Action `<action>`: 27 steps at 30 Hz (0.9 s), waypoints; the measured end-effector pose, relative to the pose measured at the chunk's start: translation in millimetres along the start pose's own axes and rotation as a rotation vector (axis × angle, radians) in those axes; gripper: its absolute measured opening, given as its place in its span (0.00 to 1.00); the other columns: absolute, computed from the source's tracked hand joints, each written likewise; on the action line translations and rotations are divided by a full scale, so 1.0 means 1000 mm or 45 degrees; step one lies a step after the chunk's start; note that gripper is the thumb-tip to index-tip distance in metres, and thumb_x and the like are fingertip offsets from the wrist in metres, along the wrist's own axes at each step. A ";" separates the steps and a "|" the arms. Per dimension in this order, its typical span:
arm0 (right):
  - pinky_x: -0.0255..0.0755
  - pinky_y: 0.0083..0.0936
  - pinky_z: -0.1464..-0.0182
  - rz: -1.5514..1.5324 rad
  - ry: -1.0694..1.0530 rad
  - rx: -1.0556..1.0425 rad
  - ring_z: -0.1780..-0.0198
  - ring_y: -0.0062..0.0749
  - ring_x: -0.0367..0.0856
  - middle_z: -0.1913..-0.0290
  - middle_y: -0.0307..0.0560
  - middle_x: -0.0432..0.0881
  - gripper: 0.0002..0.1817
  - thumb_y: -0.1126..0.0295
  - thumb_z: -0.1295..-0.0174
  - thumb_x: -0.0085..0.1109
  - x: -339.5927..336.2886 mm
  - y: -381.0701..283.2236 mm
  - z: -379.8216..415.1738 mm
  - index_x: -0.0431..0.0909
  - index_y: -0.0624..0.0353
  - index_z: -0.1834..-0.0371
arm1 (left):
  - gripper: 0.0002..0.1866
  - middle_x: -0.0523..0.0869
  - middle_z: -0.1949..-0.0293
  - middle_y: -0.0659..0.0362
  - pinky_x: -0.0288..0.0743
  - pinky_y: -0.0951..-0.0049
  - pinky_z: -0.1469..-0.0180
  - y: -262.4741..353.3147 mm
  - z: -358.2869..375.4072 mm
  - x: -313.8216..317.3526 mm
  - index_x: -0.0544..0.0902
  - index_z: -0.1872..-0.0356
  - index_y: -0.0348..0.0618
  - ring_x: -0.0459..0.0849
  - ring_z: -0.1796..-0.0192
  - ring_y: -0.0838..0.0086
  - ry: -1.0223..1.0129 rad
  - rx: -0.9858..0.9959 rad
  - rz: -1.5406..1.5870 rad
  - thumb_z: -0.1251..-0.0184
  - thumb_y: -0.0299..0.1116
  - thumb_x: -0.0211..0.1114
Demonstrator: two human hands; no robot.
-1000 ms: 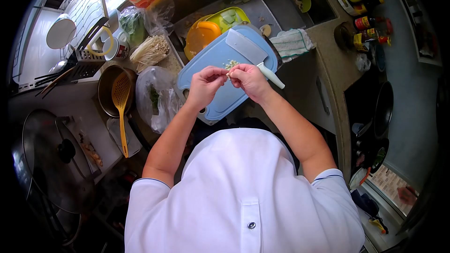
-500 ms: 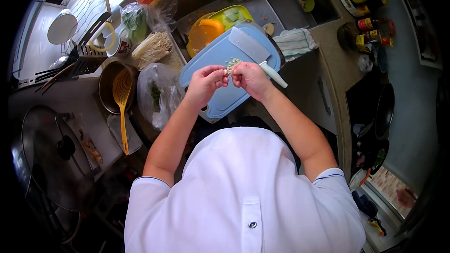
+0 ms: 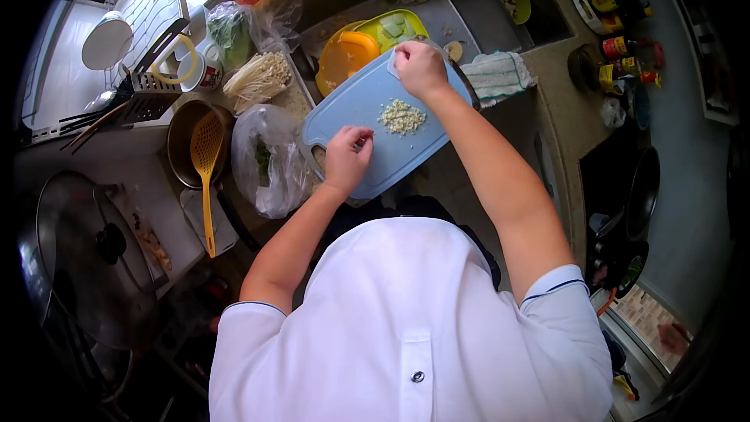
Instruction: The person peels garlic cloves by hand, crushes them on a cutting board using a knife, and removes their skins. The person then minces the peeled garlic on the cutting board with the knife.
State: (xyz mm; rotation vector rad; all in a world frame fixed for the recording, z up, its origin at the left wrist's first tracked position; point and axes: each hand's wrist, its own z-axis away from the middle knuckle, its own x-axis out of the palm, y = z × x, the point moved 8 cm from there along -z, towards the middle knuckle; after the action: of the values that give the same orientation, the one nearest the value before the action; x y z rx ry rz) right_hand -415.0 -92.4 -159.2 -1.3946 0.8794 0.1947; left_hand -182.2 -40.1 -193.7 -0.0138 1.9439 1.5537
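Chopped pale bits lie in a small heap on the blue cutting board, which rests over the near side of the sink. My left hand is closed above the board's lower left part, its thumb and fingertips together; whatever they may hold is too small to name. At the board's upper right, my right hand is closed on the knife. Only a small pale part of the knife shows beside the fingers, and the rest is hidden.
Behind the board are an orange bowl and a green tray. Enoki mushrooms, a plastic bag and a pot with a yellow slotted spoon stand left. A striped cloth and bottles are right.
My hands have parted: the left moved down, the right moved up and right to the knife. The knife no longer lies flat across the board, and the chopped heap is uncovered.
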 end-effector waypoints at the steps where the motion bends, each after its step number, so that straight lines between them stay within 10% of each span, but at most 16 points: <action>1: 0.79 0.45 0.48 0.001 0.000 0.000 0.58 0.59 0.84 0.59 0.55 0.88 0.13 0.68 0.39 0.63 -0.006 0.006 0.006 0.86 0.60 0.52 | 0.06 0.87 0.64 0.56 0.80 0.71 0.63 -0.004 0.000 0.002 0.88 0.61 0.43 0.85 0.67 0.67 0.000 0.000 0.001 0.38 0.23 0.71; 3: 0.76 0.44 0.43 0.388 0.152 -0.188 0.49 0.56 0.81 0.54 0.55 0.86 0.15 0.67 0.40 0.65 -0.030 0.007 0.032 0.86 0.59 0.51 | 0.08 0.86 0.63 0.56 0.80 0.65 0.61 0.015 0.007 0.002 0.88 0.61 0.44 0.84 0.63 0.61 0.088 0.420 -0.332 0.42 0.22 0.71; 9: 0.74 0.48 0.41 0.733 -0.178 0.051 0.42 0.57 0.76 0.51 0.53 0.79 0.25 0.68 0.44 0.69 -0.045 0.065 0.120 0.79 0.58 0.40 | 0.10 0.85 0.63 0.58 0.80 0.64 0.62 0.026 0.015 0.009 0.87 0.59 0.44 0.82 0.62 0.62 -0.001 0.538 -0.463 0.43 0.25 0.72; 19: 0.79 0.44 0.60 -0.087 -0.165 -0.045 0.65 0.55 0.85 0.67 0.55 0.85 0.16 0.60 0.29 0.62 -0.037 -0.019 0.171 0.86 0.58 0.46 | 0.13 0.85 0.60 0.53 0.79 0.61 0.57 0.019 0.015 0.017 0.88 0.55 0.41 0.82 0.60 0.58 -0.020 0.502 -0.445 0.42 0.22 0.70; 27: 0.79 0.44 0.63 0.061 -0.341 0.117 0.66 0.53 0.85 0.69 0.56 0.85 0.15 0.60 0.28 0.60 -0.014 -0.018 0.198 0.88 0.58 0.49 | 0.10 0.84 0.60 0.49 0.78 0.58 0.56 0.017 0.015 0.012 0.86 0.62 0.37 0.82 0.58 0.52 0.073 0.457 -0.337 0.47 0.20 0.72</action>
State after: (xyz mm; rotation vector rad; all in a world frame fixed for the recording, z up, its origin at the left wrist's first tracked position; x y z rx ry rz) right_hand -330.6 87.9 -151.5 -1.2292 0.6906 0.3645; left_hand -191.4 -16.8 -186.1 -0.1593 2.1417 1.0330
